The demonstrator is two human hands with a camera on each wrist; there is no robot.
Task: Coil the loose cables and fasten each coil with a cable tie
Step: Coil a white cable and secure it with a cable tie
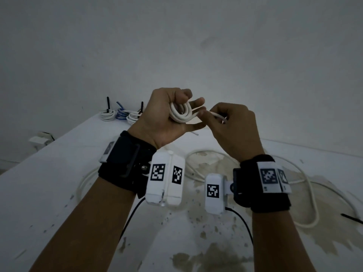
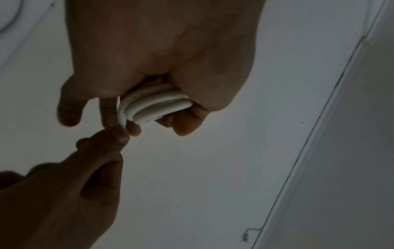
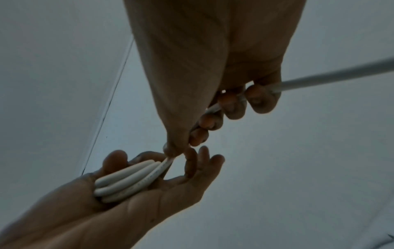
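Note:
My left hand (image 1: 188,107) is raised above the table and holds a small coil of white cable (image 1: 179,112) in its palm, thumb pressing on the turns, other fingers partly stretched out. My right hand (image 1: 208,114) sits just right of it, fingers curled round the free strand (image 1: 216,115) leaving the coil. The left wrist view shows three stacked turns of the coil (image 2: 153,106) under the thumb. In the right wrist view the coil (image 3: 127,180) lies in the left palm, and the strand (image 3: 330,75) runs out to the right past the right fingers.
The rest of the white cable (image 1: 315,211) lies in wide loops on the stained white table (image 1: 59,193). Three tied coils (image 1: 121,114) with upright ties stand at the back left. A black cable tie (image 1: 351,217) lies at the right edge. A wall is close behind.

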